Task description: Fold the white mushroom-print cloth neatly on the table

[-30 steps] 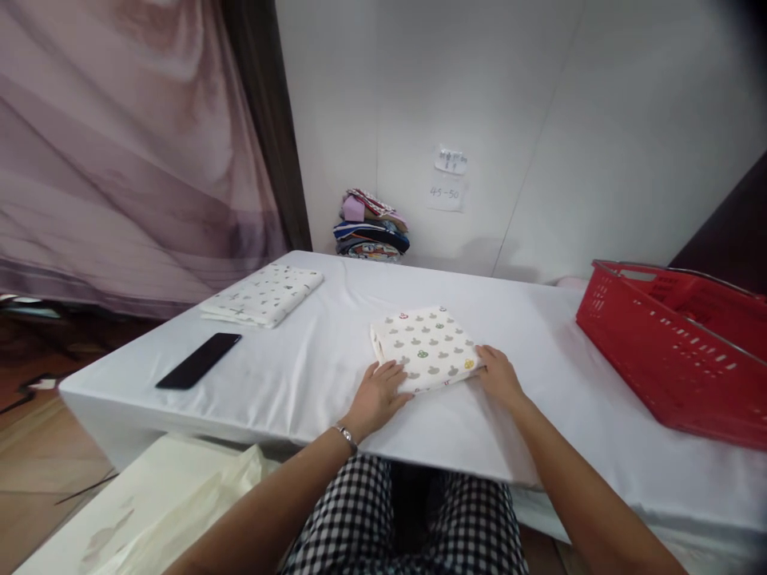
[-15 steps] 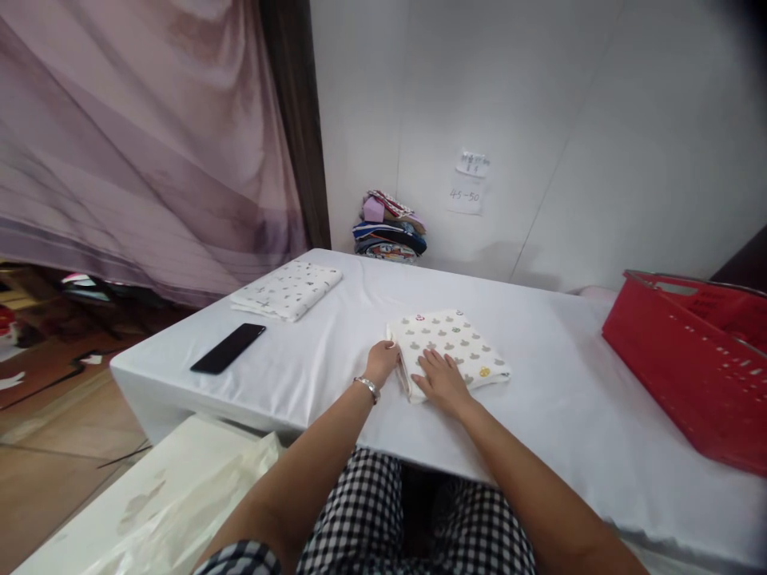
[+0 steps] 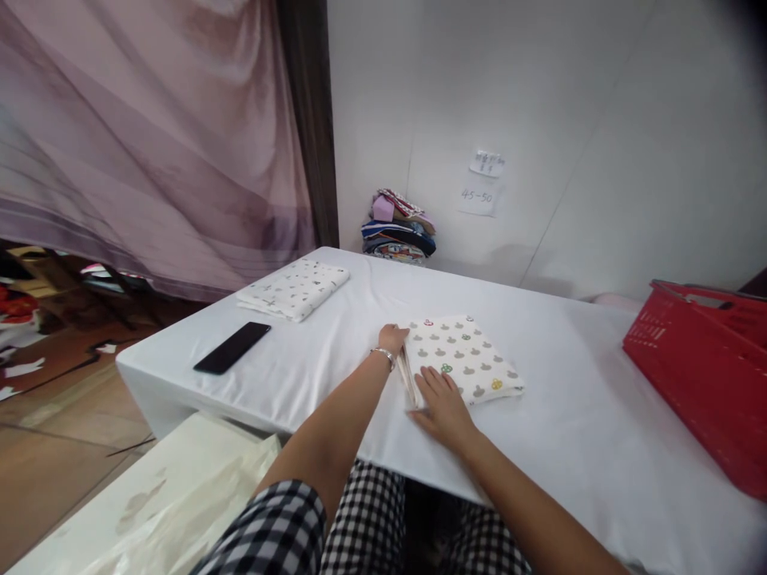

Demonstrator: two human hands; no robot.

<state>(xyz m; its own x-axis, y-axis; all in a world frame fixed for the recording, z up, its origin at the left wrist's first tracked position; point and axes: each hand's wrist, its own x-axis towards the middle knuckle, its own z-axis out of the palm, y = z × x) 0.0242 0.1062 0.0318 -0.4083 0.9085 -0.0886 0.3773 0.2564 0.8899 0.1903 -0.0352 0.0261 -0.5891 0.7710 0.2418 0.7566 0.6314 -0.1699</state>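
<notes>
A folded white cloth printed with grey shapes and a few red, green and yellow ones lies on the white-covered table before me. At its far left corner, my left hand, with a bracelet at the wrist, has its fingers closed on the edge. My right hand rests open near the front left corner, fingers flat on the cloth and thumb at the edge. Several layers show along the left side between my hands.
Another folded white cloth and a black phone-like slab lie to the left. A red basket stands at right. Folded fabrics are stacked by the wall. A white surface with clear plastic sits lower left.
My left hand has slid away from me along the cloth's left edge to the far corner. My right hand has moved slightly nearer the front edge. The view has shifted a little.
</notes>
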